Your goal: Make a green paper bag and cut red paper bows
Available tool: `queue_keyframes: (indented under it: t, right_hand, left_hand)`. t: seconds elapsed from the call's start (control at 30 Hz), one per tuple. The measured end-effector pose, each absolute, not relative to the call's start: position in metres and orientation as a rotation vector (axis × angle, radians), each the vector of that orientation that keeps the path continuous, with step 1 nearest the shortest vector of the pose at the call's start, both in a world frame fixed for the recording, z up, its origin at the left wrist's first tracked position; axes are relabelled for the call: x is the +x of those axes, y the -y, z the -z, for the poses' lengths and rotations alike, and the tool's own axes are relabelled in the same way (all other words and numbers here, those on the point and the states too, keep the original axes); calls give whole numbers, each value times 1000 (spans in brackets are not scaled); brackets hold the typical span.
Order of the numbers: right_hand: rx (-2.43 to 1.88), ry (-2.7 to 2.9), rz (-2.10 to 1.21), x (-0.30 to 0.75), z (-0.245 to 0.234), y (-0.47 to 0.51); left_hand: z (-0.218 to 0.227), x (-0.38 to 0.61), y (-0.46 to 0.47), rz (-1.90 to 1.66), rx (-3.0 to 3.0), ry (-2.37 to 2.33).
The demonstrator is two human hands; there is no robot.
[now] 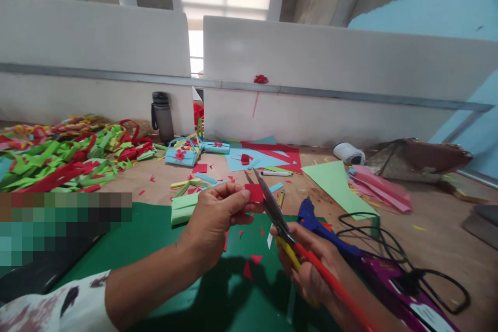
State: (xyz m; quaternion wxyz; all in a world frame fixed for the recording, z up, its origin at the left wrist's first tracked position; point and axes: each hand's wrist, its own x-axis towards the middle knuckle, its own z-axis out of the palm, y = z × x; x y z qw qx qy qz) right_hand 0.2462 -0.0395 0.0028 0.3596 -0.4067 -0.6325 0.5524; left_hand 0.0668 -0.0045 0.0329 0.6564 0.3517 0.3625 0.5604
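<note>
My left hand (218, 212) pinches a small red paper square (254, 193) between thumb and fingers, above a green mat (163, 259). In my right hand (311, 264) are scissors (278, 215) with red and yellow handles. Their blades are parted, and the paper's right edge lies at them; whether it sits between the blades I cannot tell. Red paper scraps (249, 270) lie on the mat below. Just behind my left hand rests a folded light-green paper piece (183, 210), partly hidden by the hand.
A blue glue gun (307, 212) and a purple power strip (383, 282) with black cable lie at right. Blue paper purses (181, 155) and a dark bottle (162, 116) stand behind. Paper strips (97, 150) heap at left. Green paper (334, 184) lies right of centre.
</note>
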Motion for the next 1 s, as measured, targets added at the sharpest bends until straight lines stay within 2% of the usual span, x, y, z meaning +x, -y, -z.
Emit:
queue_keyframes:
  t: [1.0]
  right_hand:
    - [-1049, 1576, -1430, 243, -5, 44]
  left_hand:
    - [-34, 68, 6, -1273, 820, -809]
